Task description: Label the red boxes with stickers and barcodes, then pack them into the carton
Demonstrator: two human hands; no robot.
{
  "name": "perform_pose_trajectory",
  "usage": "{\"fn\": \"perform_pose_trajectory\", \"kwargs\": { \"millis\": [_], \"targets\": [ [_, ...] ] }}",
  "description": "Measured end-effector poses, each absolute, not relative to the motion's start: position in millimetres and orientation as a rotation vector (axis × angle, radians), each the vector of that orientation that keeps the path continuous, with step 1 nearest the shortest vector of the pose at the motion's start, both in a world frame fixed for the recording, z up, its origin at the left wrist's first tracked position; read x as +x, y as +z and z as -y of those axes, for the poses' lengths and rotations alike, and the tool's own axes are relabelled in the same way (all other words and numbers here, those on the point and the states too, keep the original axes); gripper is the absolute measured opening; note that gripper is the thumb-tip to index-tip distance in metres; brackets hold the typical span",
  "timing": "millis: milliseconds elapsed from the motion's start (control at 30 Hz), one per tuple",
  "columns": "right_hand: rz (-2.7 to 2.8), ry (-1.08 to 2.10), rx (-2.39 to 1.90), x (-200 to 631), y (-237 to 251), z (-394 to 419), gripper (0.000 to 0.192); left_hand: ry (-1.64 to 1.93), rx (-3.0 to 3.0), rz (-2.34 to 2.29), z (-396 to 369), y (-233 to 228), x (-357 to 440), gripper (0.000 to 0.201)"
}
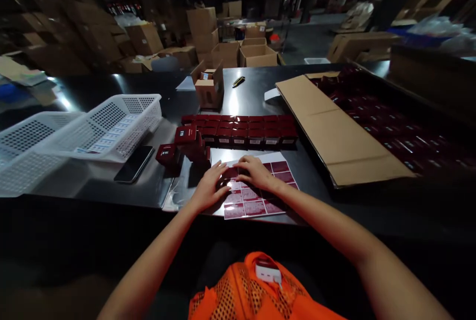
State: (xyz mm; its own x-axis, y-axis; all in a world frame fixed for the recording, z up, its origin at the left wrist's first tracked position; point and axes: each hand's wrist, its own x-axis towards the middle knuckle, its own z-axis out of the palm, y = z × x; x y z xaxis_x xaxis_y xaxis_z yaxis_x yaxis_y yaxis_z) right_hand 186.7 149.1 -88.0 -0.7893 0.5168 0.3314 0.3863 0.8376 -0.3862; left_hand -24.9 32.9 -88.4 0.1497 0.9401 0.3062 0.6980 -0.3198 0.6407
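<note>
Gently now: peeling labels off a thin sheet

Both my left hand [208, 187] and right hand [256, 171] lie with fingers spread flat, gripping nothing, on the sticker sheet [256, 192] at the table's [111, 186] near edge. I judge it light, floppy, easily creased; best lifted by a corner. Small red boxes [238, 130] sit in rows just beyond

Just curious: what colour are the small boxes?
Dark red boxes with light labels, clearest in the head view.
</note>
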Motion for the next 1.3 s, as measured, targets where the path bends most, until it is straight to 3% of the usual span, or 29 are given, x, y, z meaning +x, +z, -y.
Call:
{"fn": "perform_pose_trajectory", "kwargs": {
  "millis": [100, 567, 867, 967, 1100, 1167, 1233, 1300],
  "targets": [
    [2.525, 0.404, -0.674, 188.7, -96.6, -144.0, 0.039, 0.891, 2.012, -1.619, -49.1, -98.3, -19.6, 0.065],
    [2.435, 0.206, -0.618, 190.3, -105.0, -124.9, 0.029, 0.835, 1.799, -1.742, -41.3, -96.1, -17.8, 0.079],
    [2.387, 0.17, -0.553, 187.8, -100.5, -120.3, 0.01, 0.856, 1.758, -1.724, -41.3, -96.0, -18.5, 0.087],
    [2.382, 0.288, -0.497, 189.9, -93.4, -118.1, 0.011, 0.878, 1.781, -1.713, -41.8, -96.5, -17.7, 0.096],
    [2.051, 0.696, -0.642, 197.9, -64.7, -124.3, 0.007, 0.882, 1.891, -1.717, -38.7, -98.3, -17.1, 0.103],
    [1.886, 0.829, -0.743, 203.6, -44.5, -131.0, 0.013, 1.014, 2.091, -1.721, -35.1, -92.7, -18.8, 0.089],
    [1.851, 0.836, -0.775, 209.8, -27.0, -137.0, 0.033, 1.3, 2.253, -1.879, -31.7, -77.4, -23.2, 0.068],
    [1.861, 0.711, -0.755, 216.0, -17.7, -140.6, 0.055, 1.625, 2.151, -2.237, -31.0, -52.7, -31.8, 0.065]
  ]
}}
